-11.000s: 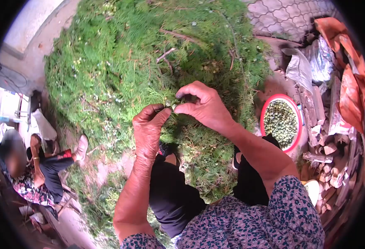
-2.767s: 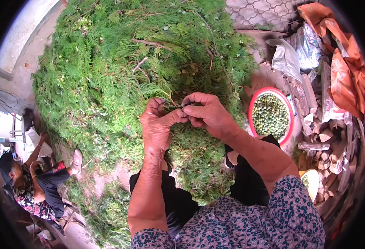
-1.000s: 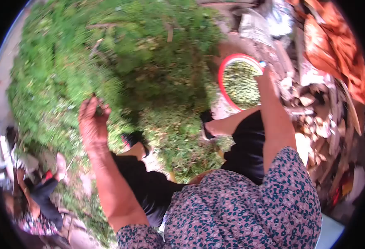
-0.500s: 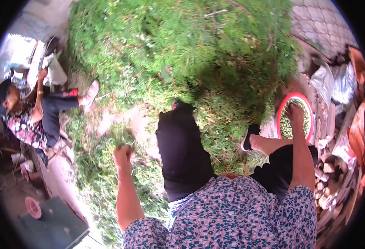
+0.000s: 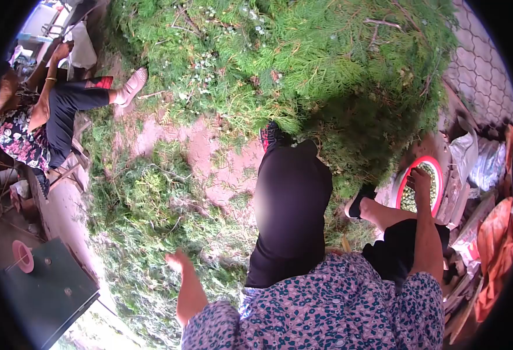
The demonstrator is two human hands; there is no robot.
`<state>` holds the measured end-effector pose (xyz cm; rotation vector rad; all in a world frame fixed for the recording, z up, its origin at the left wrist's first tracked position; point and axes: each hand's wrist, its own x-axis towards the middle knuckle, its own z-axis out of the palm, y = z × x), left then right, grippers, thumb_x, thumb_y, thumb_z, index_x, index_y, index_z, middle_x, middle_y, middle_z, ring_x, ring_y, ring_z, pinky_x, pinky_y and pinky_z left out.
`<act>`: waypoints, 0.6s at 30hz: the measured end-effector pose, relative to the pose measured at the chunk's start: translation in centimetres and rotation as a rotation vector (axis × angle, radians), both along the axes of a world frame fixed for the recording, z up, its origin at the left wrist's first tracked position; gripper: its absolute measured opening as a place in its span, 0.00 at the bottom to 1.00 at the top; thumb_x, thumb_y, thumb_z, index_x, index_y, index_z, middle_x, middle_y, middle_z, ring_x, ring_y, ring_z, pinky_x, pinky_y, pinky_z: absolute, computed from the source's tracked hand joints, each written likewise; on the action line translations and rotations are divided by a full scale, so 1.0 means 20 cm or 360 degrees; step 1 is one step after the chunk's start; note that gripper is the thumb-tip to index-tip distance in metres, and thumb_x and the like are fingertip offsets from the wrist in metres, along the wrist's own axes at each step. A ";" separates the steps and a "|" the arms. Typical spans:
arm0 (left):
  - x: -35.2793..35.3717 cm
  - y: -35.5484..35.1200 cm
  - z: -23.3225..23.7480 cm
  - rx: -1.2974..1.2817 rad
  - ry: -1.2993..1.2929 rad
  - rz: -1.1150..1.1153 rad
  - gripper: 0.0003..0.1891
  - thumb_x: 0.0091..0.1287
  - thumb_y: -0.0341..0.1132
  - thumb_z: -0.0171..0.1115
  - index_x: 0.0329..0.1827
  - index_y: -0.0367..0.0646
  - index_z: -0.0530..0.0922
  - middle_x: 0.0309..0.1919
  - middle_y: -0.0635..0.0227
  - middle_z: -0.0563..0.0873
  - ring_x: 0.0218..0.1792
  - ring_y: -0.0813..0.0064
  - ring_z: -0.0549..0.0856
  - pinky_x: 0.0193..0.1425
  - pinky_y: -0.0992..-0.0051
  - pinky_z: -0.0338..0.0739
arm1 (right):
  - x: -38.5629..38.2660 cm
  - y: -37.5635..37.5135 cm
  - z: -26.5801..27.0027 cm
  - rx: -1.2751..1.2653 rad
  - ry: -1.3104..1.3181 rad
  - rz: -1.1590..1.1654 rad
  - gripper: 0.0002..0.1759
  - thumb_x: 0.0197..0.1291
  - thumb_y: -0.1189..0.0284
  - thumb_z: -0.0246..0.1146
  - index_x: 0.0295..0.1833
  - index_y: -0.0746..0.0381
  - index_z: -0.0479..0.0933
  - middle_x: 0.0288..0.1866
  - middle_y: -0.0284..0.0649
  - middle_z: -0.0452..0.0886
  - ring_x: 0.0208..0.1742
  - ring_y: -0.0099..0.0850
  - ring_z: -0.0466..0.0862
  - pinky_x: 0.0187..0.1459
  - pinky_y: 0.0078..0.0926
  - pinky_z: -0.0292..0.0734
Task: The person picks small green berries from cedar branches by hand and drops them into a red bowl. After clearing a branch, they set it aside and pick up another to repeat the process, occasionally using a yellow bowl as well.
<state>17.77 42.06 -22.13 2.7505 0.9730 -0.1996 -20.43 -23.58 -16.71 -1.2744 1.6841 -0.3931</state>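
Note:
Over cut green branches [image 5: 151, 192] on the left, my left hand [image 5: 177, 259] is stretched out with its fingers apart and nothing in it. My right hand [image 5: 419, 178] is over a red-rimmed basin [image 5: 437, 198] of small green berries [image 5: 408, 200]. Its fingers point down at the berries, and whether they hold any is too small to tell. A big heap of leafy green branches [image 5: 326, 64] lies in front of my knees.
At the left another person [image 5: 23, 131] sits on a low seat, legs stretched toward the branches. A dark green table [image 5: 58, 286] with a pink dish [image 5: 23, 256] stands lower left. Plastic bags [image 5: 487, 166], split wood [image 5: 469, 291] and orange sheeting [image 5: 498, 251] lie at the right.
My left hand has moved down and opened; the blurred green sprig near it no longer shows there. My right hand remains at the basin. The view has shifted.

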 end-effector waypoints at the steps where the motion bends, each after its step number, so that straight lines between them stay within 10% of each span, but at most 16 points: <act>1: 0.08 0.12 -0.44 -0.0124 -0.0158 -0.0447 0.26 0.54 0.40 0.59 0.53 0.33 0.70 0.45 0.51 0.78 0.39 0.63 0.79 0.45 0.68 0.74 | 0.01 0.01 -0.02 0.0009 0.0074 0.0152 0.14 0.58 0.75 0.52 0.48 0.70 0.73 0.32 0.39 0.78 0.28 0.26 0.79 0.25 0.23 0.77; 2: 0.19 -0.30 -0.23 -0.0815 0.0109 -0.0404 0.30 0.54 0.40 0.59 0.58 0.33 0.66 0.50 0.51 0.76 0.47 0.59 0.77 0.53 0.67 0.71 | 0.02 0.01 -0.05 -0.0019 0.0087 0.0200 0.14 0.58 0.75 0.52 0.48 0.70 0.73 0.33 0.39 0.79 0.30 0.27 0.80 0.25 0.23 0.77; 7: 0.52 -1.11 -0.53 -0.1261 0.0141 -0.0868 0.31 0.54 0.37 0.57 0.63 0.39 0.62 0.55 0.48 0.73 0.54 0.54 0.73 0.57 0.66 0.67 | 0.10 0.11 -0.08 0.0016 0.0330 0.0514 0.12 0.56 0.76 0.53 0.45 0.70 0.75 0.31 0.39 0.78 0.28 0.27 0.80 0.22 0.23 0.76; 18: 0.82 -1.36 -1.00 -0.0441 0.0345 -0.1828 0.26 0.50 0.24 0.52 0.56 0.37 0.65 0.67 0.49 0.53 0.58 0.45 0.67 0.60 0.63 0.67 | 0.09 0.27 -0.23 0.0145 0.0546 0.0857 0.11 0.55 0.78 0.54 0.43 0.70 0.75 0.31 0.42 0.79 0.28 0.28 0.81 0.21 0.22 0.76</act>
